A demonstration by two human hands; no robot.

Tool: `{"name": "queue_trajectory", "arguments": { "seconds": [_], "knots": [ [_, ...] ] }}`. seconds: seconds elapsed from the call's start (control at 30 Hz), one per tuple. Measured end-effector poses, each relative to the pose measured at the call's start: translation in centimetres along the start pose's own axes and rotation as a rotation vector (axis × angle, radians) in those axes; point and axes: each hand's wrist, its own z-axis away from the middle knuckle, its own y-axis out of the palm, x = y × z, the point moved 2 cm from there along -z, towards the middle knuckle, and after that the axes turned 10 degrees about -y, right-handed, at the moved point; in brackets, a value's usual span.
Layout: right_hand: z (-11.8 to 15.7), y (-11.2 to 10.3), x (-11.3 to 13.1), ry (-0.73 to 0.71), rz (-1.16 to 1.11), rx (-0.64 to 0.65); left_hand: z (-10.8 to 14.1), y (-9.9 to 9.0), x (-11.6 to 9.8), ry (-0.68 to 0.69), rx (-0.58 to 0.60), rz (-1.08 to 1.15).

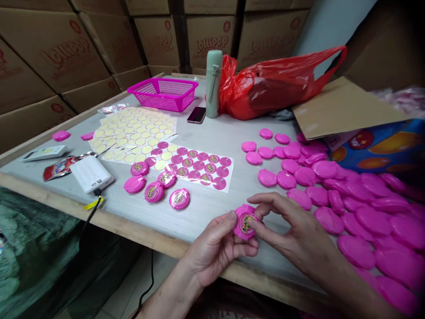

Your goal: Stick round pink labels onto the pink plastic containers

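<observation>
Near the table's front edge, my left hand (219,243) holds a round pink container (244,223) between thumb and fingers. A round printed label shows on its face. My right hand (282,221) touches that face with its thumb, its index finger bent at the container's edge. To the left lie several pink containers, some with labels, such as a labelled one (179,199). A sheet of round pink stickers (212,170) lies behind them, with used yellowish backing sheets (133,130) further back. A large heap of pink containers (358,190) without visible labels spreads at the right.
A pink basket (166,94), a phone (197,115), a green flask (214,84) and a red plastic bag (265,86) stand or lie at the back. A white power bank (91,173) with a cable is at the left. An open carton (345,106) sits at the right.
</observation>
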Motion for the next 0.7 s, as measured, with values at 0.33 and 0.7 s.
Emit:
{"name": "queue_trajectory", "arguments": {
  "seconds": [0.33,0.7],
  "knots": [
    [-0.1,0.0,0.4,0.045,-0.016,-0.044,0.2,-0.1,0.1,0.029,0.038,-0.019],
    [-0.3,-0.2,-0.7,0.152,-0.156,-0.06,0.3,-0.2,0.4,0.011,0.129,0.021]
  ]
}}
